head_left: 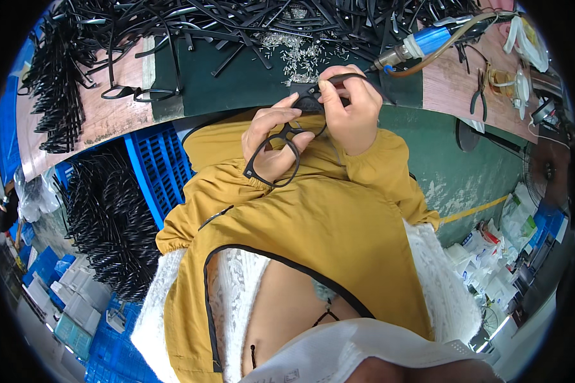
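One black frame, cradled in the left hand at the edge of the table; one temple, pinched in the right hand; likely hazard: slack left grip, letting the frame twist and strain the temple.

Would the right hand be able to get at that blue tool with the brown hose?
Probably yes: the blue tool sits close to the right hand, with nothing obvious between them. But that hand is pinching a black eyeglass arm, so it may need to let go first.
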Tool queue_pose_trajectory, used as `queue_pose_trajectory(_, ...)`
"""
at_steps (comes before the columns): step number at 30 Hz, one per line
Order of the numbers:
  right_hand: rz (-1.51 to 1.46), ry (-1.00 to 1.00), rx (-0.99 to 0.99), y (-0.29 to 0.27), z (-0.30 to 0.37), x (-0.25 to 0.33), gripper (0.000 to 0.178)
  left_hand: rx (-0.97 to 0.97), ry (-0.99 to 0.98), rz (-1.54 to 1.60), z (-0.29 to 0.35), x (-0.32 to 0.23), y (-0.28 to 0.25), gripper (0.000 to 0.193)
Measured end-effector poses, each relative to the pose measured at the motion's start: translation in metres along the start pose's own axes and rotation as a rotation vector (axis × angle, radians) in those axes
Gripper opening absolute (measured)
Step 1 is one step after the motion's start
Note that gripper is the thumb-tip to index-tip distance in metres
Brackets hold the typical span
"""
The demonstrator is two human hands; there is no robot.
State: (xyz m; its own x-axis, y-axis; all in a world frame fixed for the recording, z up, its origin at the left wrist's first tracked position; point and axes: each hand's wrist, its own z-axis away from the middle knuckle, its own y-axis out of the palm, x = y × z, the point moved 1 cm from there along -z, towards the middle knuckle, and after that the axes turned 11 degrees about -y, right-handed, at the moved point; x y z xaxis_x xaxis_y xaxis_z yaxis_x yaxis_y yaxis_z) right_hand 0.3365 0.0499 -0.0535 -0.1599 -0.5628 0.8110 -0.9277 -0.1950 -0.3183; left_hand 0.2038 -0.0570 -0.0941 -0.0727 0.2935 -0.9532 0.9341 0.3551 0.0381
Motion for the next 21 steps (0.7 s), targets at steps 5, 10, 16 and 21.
queue_pose_trajectory(5, -0.202, 0.197, 0.15, -0.015, -0.006, 0.004, 0.008, 0.033, -0.155, 0.175, -0.012, -0.028, -0.002, 0.062)
queue_pose_trajectory(10, -0.139, -0.211, 0.55, -0.006, -0.088, 0.035, 0.036, -0.231, -0.555, 0.562, -0.045, -0.047, -0.043, 0.037)
queue_pose_trajectory(16, 0.517, -0.946, 0.767, 0.1, -0.207, 0.002, 0.015, -0.141, -0.693, 0.285, -0.057, -0.046, -0.059, 0.054)
queue_pose_trajectory(21, 0.206, -0.942, 0.404, 0.079, -0.228, 0.02, 0.007, -0.193, -0.706, 0.315, -0.056, -0.044, -0.055, 0.054)
